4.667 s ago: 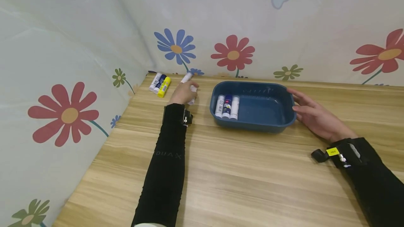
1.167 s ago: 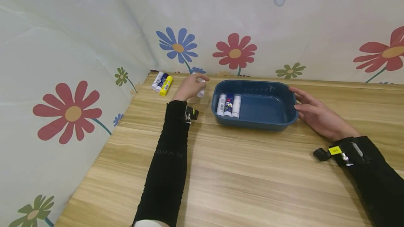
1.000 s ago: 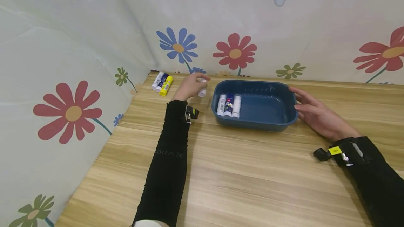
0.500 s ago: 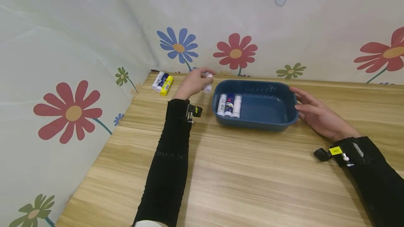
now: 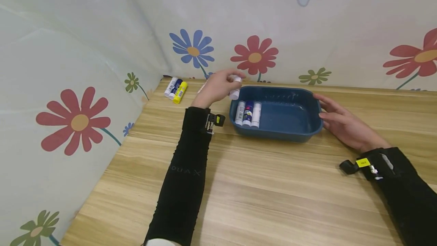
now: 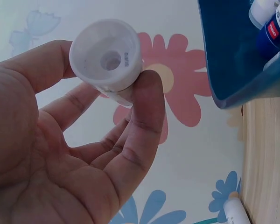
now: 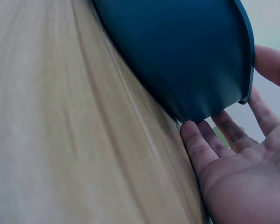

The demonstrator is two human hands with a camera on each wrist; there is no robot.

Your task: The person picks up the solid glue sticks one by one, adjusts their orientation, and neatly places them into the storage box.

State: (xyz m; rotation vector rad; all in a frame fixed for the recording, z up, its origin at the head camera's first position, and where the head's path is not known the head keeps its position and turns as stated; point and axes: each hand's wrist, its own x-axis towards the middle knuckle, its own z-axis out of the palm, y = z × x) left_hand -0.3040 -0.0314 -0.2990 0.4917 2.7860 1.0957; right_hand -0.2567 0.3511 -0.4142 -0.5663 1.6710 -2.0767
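My left hand (image 5: pixel 218 86) pinches a white glue stick (image 5: pixel 235 89) between thumb and fingers, above the left end of a blue plastic bin (image 5: pixel 276 136). In the left wrist view the glue stick's hollow white base (image 6: pixel 107 53) faces the camera. Inside the bin, side by side at its left end, lie a white glue stick (image 5: pixel 240 114), a dark blue one (image 5: pixel 247 114) and another white one (image 5: pixel 255 115). My right hand (image 5: pixel 346 126) rests against the bin's right end. Its fingers (image 7: pixel 196 142) touch the outer wall in the right wrist view, extended rather than curled round it.
At the table's back left corner lie a white glue stick (image 5: pixel 170 86), a dark blue one (image 5: pixel 175 88) and a yellow one (image 5: pixel 180 92). Another white stick (image 6: pixel 235 212) lies by the flowered backdrop (image 5: pixel 341 29), mostly hidden behind my left hand in the head view.
My left hand has picked up a white glue stick from near the table's back edge and carried it right and upward to the bin's left end. The right hand stays at the bin.
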